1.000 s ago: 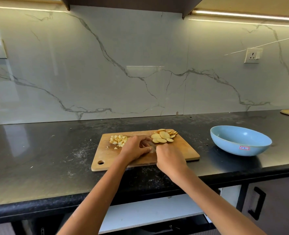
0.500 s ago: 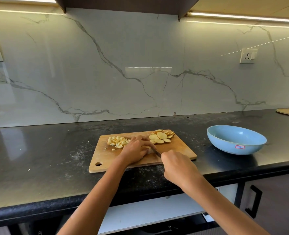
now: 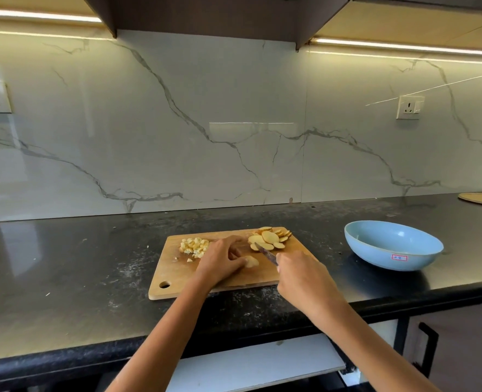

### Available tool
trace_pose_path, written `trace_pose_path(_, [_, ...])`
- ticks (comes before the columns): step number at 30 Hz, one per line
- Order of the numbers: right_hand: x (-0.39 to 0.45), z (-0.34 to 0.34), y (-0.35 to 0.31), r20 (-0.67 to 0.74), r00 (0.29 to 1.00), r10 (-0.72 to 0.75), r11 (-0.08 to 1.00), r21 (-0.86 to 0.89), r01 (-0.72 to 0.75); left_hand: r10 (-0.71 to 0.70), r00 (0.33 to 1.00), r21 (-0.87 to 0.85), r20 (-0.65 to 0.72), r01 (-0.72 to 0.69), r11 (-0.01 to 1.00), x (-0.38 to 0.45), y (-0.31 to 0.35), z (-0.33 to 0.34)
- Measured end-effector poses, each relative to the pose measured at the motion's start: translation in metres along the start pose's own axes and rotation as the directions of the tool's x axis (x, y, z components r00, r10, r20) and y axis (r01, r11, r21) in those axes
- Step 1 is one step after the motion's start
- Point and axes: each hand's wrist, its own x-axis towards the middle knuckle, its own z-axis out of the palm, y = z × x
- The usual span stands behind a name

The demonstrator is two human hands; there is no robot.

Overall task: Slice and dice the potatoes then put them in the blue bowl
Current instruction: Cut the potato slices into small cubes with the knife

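Observation:
A wooden cutting board [image 3: 174,267] lies on the black counter. A heap of diced potato [image 3: 194,246] sits at its far left and a pile of round potato slices [image 3: 269,238] at its far right. In the board's middle my left hand [image 3: 222,260] holds down a few potato slices [image 3: 251,261] with curled fingers. My right hand [image 3: 302,275] grips a knife [image 3: 265,252] whose blade points up and left, its tip beside the slice pile. The blue bowl [image 3: 392,246] stands to the right of the board; nothing shows inside it.
The black counter [image 3: 64,273] runs left and right, with pale specks near the board. A marble backsplash rises behind. A round wooden board [image 3: 481,198] lies at the far right. A wall socket [image 3: 409,107] sits above the bowl. A cabinet handle [image 3: 428,352] is below the counter edge.
My right hand drew the knife back toward me and to the right, so the blade now shows lifted beside the slices. My left hand stays on the slices.

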Motion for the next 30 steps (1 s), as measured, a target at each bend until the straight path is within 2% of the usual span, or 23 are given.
trace_pose_path(5, [0.016,0.017,-0.009,0.034,0.999,-0.009,0.999,0.042,0.008,0.01,1.0,0.0,-0.015,-0.01,1.0,0.001,-0.001,0.002])
trace_pose_path(17, [0.025,0.019,-0.022,0.146,0.988,-0.045,0.999,-0.001,0.045,0.01,1.0,-0.002,0.003,-0.01,1.0,0.003,-0.001,0.002])
trace_pose_path(24, [-0.01,0.011,-0.005,0.187,0.98,-0.069,0.996,-0.044,0.079,0.017,0.995,0.057,0.095,-0.022,0.998,0.004,0.003,0.001])
trace_pose_path(30, [-0.014,-0.011,0.009,0.188,0.977,-0.102,0.992,-0.056,0.115,0.014,0.996,0.048,0.092,-0.018,0.999,0.002,0.003,0.0])
